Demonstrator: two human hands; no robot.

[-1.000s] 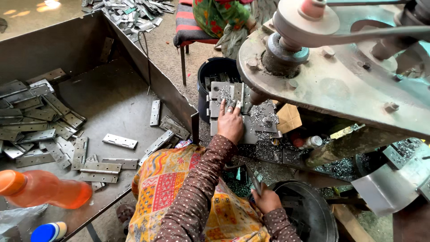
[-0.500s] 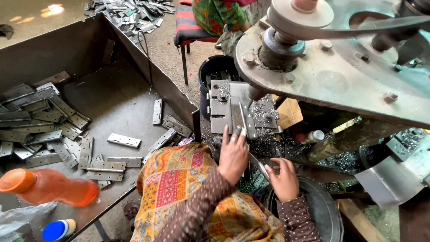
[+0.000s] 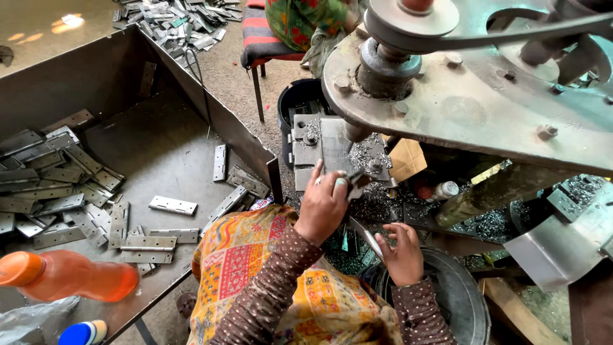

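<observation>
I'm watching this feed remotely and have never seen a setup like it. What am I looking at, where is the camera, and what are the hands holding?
The camera sits on the person's head and looks down, so the two patterned sleeves at the bottom are their own arms. In front of them stands a heavy metal machine with a pulley wheel and belt on top, and below it a small steel work block strewn with metal shavings.

The left hand is raised at that block, pinching a small dark metal piece. The right hand is lower, over a round metal tub, holding a thin flat metal strip.

To the left is a big sheet-metal tray scattered with flat hinge plates. An orange bottle lies at its near edge. Another person sits on a stool behind.
</observation>
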